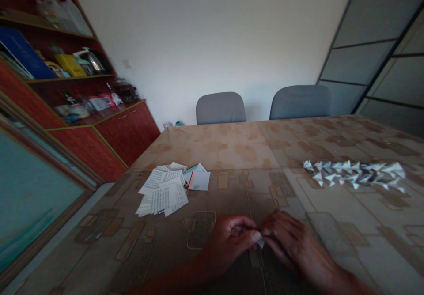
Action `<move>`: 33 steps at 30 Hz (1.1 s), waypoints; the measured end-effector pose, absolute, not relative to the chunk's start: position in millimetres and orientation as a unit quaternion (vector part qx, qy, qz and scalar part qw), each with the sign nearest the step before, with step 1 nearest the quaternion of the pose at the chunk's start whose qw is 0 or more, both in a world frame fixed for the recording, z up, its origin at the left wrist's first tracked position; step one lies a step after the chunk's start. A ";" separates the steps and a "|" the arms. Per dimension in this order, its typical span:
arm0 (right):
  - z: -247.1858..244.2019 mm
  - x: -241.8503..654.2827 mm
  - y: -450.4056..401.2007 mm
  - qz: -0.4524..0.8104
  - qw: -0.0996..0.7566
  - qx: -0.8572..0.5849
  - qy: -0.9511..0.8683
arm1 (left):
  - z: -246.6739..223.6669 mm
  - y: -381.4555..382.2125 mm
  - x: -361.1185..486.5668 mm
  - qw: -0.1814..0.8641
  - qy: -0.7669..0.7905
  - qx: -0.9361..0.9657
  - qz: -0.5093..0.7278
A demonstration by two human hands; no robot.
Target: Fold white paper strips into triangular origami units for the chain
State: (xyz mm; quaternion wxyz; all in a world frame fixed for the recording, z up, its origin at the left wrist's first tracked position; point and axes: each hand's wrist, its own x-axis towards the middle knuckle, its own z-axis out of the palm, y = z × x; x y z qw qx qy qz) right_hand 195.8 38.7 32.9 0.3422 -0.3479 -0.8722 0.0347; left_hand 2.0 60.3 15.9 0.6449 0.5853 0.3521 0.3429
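Low over the near part of the table, my left hand and my right hand meet fingertip to fingertip. Between them is a small folded piece of paper, mostly covered by the fingers. My left thumb and forefinger pinch it from the left. The right fingers close on it from the other side. A loose pile of cut paper sheets, most with printed text, lies beyond my left hand. Off to the right, folded paper pieces with pointed tips stand in two rows.
A patterned cloth covers the table. Two grey chairs, one at the left and one at the right, stand at its far edge before a white wall. A red-brown cabinet with stocked shelves is at the left.
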 end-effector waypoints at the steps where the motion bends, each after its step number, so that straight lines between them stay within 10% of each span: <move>1: 31.8 195.7 38.2 0.037 0.347 -0.354 -0.868 | 15.5 60.1 2.5 0.646 0.350 0.588 0.338; 24: 22.9 186.7 32.2 0.124 0.333 -0.473 -0.806 | 20.5 52.5 16.1 0.511 0.418 0.636 0.399; 33: 28.3 185.3 36.2 -0.080 0.351 -0.397 -0.845 | 4.0 54.1 21.3 0.572 0.447 0.582 0.366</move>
